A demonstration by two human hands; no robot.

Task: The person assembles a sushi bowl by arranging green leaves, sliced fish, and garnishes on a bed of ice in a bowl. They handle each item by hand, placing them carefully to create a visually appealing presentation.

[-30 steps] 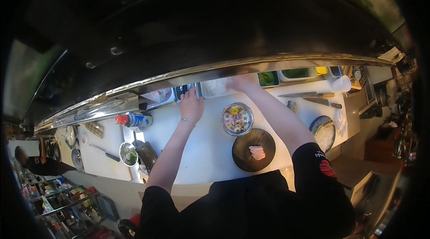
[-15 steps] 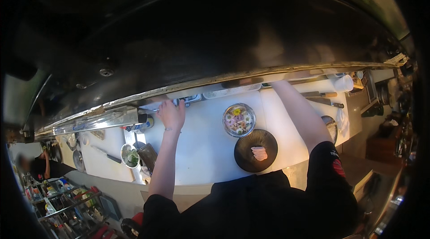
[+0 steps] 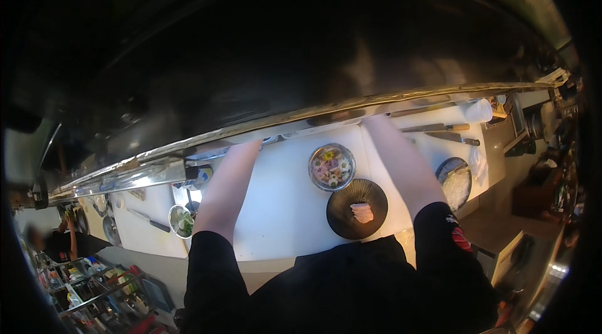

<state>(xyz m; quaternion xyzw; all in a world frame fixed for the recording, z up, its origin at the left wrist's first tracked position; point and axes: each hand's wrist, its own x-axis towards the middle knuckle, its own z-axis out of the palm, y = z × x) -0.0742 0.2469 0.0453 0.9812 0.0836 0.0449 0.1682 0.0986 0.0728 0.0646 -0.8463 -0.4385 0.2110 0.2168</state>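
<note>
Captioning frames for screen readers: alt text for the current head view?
A person's bare forearms reach across a white worktop, hands hidden behind a dark overhead panel. Between the forearms, a bowl of flowers stands next to a dark plate of pink slices; two knives lie to the right.

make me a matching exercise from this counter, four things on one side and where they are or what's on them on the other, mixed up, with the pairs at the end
Things
1. round bowl of flowers
2. dark ribbed plate
3. bowl of green leaves
4. white tub

Place or state
A. to the left of the left forearm
B. near a wooden knife handle
C. bearing pink slices
D. at the far rim of the plate

Right pairs: 1-D, 2-C, 3-A, 4-B
</note>
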